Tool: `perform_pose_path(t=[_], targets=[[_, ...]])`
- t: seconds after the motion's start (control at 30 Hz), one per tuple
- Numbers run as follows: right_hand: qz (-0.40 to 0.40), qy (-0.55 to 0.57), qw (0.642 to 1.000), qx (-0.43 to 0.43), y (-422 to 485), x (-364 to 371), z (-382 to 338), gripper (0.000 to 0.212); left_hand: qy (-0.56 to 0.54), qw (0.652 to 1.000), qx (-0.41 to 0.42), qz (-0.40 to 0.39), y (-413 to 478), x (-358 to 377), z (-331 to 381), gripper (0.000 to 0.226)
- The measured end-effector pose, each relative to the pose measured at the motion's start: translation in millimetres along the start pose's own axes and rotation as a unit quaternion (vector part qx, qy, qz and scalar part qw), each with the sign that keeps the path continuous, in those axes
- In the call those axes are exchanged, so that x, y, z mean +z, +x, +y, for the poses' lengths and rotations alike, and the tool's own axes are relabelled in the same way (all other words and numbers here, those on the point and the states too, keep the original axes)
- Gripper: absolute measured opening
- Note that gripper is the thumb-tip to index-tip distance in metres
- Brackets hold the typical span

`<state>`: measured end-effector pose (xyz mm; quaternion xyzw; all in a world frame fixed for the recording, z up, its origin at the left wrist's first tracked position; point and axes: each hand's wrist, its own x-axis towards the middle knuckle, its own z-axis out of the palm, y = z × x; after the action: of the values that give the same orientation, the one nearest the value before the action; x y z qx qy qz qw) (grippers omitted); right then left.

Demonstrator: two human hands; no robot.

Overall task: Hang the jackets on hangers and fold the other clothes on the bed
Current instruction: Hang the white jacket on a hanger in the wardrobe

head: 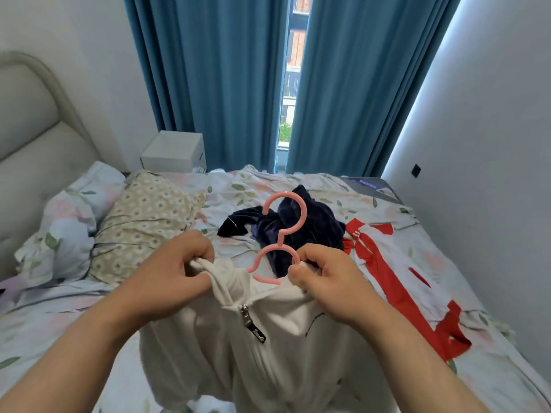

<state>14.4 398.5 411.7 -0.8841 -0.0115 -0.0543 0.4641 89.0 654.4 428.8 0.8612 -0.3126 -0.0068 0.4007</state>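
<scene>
A white zip-up jacket (pixel 268 347) hangs in front of me over the bed (pixel 53 329), its metal zipper pull showing near the collar. A pink plastic hanger (pixel 283 231) sticks up out of the jacket's neck, hook uppermost. My left hand (pixel 176 269) grips the left side of the collar. My right hand (pixel 325 281) pinches the right side of the collar together with the hanger's arm. Beyond them a dark navy velvet garment (pixel 301 228) lies crumpled on the sheet. A red and white garment (pixel 396 278) is spread out to its right.
Floral bedding covers the bed, with a beige patterned pillow (pixel 146 222) and a floral pillow (pixel 71 222) at the left by the padded headboard (pixel 32 138). A white box (pixel 176 150) stands behind the bed. Blue curtains (pixel 220 79) hang at the back; a white wall (pixel 492 144) runs along the right.
</scene>
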Motion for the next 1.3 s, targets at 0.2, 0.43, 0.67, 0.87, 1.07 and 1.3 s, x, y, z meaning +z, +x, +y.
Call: perform_pose_path(t=[0.2,0.43,0.67,0.87,1.07,1.3], targets=[[-0.019,0.023,0.999,-0.038,7,-11,-60,0.024,-0.123,0.989,0.075,0.02,17,-65,39,0.022],[0.038,0.046,0.997,-0.046,-1,-1,-110,0.02,-0.093,0.992,0.089,0.003,26,-80,65,0.016],[0.052,0.046,0.996,-0.048,-10,8,-122,0.015,0.061,0.988,0.089,-0.106,7,-88,63,0.014],[0.027,0.013,0.998,-0.047,-9,-19,-119,0.011,0.054,0.994,0.082,-0.052,22,-82,79,0.031],[0.024,-0.094,0.994,-0.055,-1,-81,-102,0.01,0.104,0.993,0.051,-0.009,51,-80,108,0.028],[0.106,0.004,0.989,-0.099,26,-113,-100,0.012,0.164,0.985,-0.031,-0.053,79,-55,121,0.029]])
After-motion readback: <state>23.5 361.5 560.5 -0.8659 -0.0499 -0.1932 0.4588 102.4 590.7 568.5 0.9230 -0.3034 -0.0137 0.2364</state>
